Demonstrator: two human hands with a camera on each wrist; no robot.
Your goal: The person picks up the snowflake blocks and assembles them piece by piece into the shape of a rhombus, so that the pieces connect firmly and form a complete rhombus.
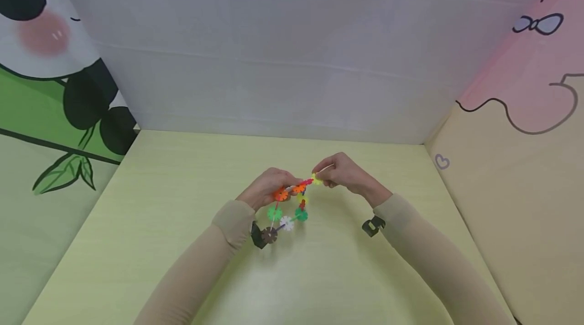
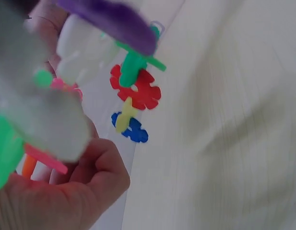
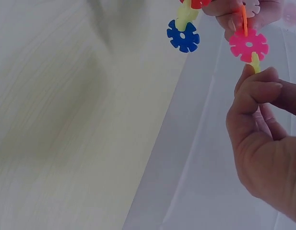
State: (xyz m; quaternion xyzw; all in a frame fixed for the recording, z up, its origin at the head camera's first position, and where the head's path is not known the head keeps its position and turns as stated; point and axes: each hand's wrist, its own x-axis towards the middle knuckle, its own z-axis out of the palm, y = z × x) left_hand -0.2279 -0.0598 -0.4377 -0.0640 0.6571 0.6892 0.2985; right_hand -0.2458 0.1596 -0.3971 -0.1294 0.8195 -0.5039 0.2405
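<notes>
A chain of notched plastic snowflake discs hangs in a loop between the hands, above the table. The left hand (image 1: pixel 269 185) grips it near an orange disc (image 1: pixel 280 194). Below hang a green disc (image 1: pixel 275 213), a brown disc (image 1: pixel 269 235), a white disc (image 1: pixel 286 223) and a dark green disc (image 1: pixel 301 214). One end finishes in a blue disc (image 3: pixel 183 36), which hangs free. At the other end, the right hand (image 1: pixel 344 172) pinches a yellow disc (image 1: pixel 317 179) between thumb and fingers, right at the edge of a pink disc (image 3: pixel 249 44). The fingertips hide most of the yellow disc.
Under the hands lies a pale yellow tabletop (image 1: pixel 205 173). A plain whitish wall panel (image 1: pixel 283 61) rises behind it, with cartoon-printed panels on the left (image 1: pixel 77 127) and right (image 1: pixel 515 163). A small black device (image 1: pixel 374 225) sits at the right wrist.
</notes>
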